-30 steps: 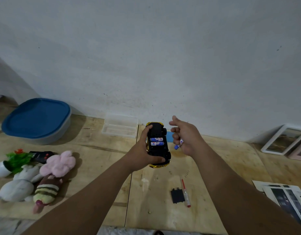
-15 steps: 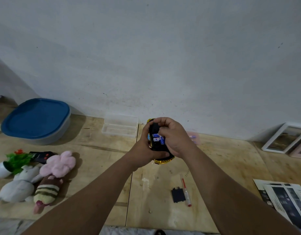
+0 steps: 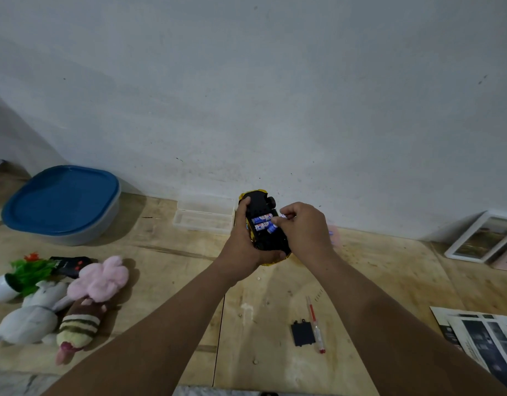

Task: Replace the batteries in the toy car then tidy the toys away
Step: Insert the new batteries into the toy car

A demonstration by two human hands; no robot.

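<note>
My left hand (image 3: pixel 242 247) grips the yellow toy car (image 3: pixel 260 207), held upside down so its black underside faces me. Blue-and-white batteries (image 3: pixel 262 222) lie in the open battery bay. My right hand (image 3: pixel 306 231) is at the car's right side, with fingertips pinching a battery (image 3: pixel 271 228) at the bay's edge. The black battery cover (image 3: pixel 302 332) lies on the wooden floor beside a red-and-clear screwdriver (image 3: pixel 315 327). Soft toys lie at the left: a pink one (image 3: pixel 102 277), a white one (image 3: pixel 32 315) and a striped brown one (image 3: pixel 78 324).
A grey tub with a blue lid (image 3: pixel 62 202) stands at the back left. A clear plastic box (image 3: pixel 205 215) sits against the wall. A black remote (image 3: pixel 68 265) and a small potted plant (image 3: pixel 20 277) lie left. Picture frames (image 3: pixel 481 238) and printed sheets (image 3: pixel 481 335) are at the right.
My right hand came in from the side with a battery, covered the car's underside, and now has drawn back a little so the batteries in the bay show again.
</note>
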